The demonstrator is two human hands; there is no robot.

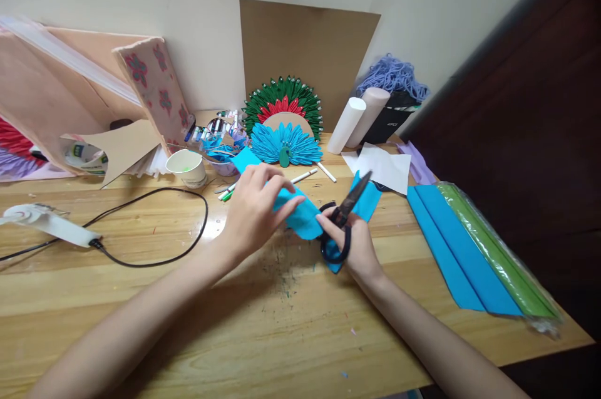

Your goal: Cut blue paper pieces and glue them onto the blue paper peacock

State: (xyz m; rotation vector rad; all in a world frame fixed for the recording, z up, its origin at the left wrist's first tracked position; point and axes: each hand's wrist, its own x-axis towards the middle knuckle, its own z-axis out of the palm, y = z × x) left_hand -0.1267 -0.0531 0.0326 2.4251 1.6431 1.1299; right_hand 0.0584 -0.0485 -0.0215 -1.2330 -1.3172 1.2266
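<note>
Black-handled scissors [345,211] sit in my right hand [361,248], blades pointing up and away. The right thumb also presses near the end of a blue crepe-paper strip [303,216]. More blue paper [369,202] shows behind the blades and under the handle loops. My left hand [253,208] arches over the strip, with thumb and forefinger apart; its other fingers are partly hidden. The strip's far end sticks out beyond the left hand. Behind the hands stands a peacock craft [286,145] with blue, red and green paper petals.
A white glue gun [51,223] with a looping black cord lies at left, near a paper cup [186,167]. Pens [305,175] lie behind my hands. At right are folded blue paper [455,248] and a green packet [493,248]. Cardboard [305,48] leans on the wall.
</note>
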